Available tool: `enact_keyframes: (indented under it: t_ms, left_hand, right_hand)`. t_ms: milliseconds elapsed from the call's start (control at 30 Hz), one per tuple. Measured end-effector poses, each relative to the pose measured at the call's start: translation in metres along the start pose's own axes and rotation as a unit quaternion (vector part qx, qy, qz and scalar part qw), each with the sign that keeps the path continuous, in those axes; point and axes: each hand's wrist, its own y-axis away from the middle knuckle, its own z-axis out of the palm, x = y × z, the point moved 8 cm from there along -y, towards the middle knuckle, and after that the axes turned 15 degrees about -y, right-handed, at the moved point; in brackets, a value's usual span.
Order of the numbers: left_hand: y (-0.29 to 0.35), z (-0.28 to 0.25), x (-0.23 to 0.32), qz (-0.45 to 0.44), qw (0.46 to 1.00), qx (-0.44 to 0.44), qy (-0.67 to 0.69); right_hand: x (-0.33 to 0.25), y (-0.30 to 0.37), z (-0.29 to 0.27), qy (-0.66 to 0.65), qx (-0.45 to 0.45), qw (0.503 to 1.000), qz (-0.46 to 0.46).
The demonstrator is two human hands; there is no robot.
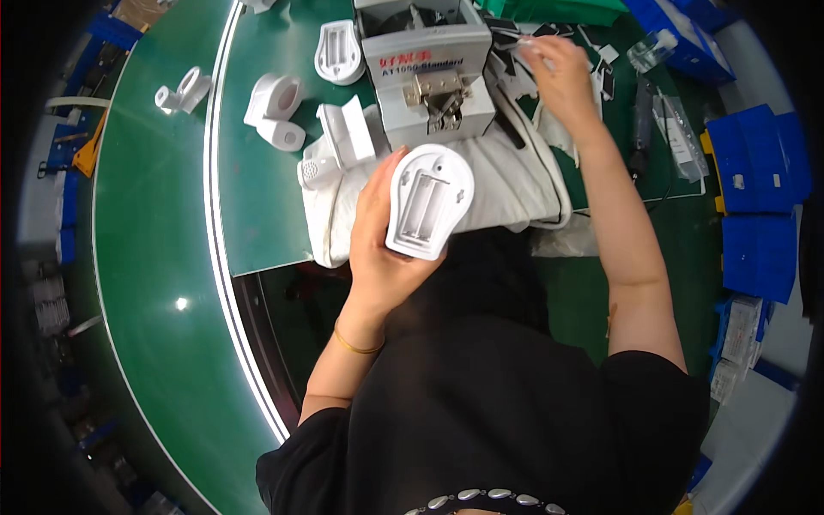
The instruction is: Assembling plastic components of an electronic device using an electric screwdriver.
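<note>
My left hand is wrapped round a white plastic housing, whose open battery compartment with metal contacts faces up. It is held over the edge of a white cloth, in front of a grey tabletop machine. My right hand reaches beyond the machine's right side, fingers pinched together above scattered black and white pieces. A small whitish thing shows at its fingertips, too blurred to name. Left of the machine lies a similar white housing with a battery compartment.
More white plastic parts stand on the green table: a rounded one, an angled one and a smaller one. At the right are a dark handheld tool, a clear bottle, a plastic bag and blue bins.
</note>
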Motion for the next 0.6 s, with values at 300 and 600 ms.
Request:
enact_keyframes:
  t_ms: [300,600]
  left_hand:
    - [0.007,0.022,0.003,-0.010,0.998,0.024,-0.060]
    - [0.013,0.027,0.008,-0.001,0.998,0.038,-0.056]
  right_hand:
    - [-0.168,0.069,-0.046,-0.502,-0.044,0.806,0.309]
    - [-0.183,0.085,-0.024,-0.542,-0.081,0.784,0.290]
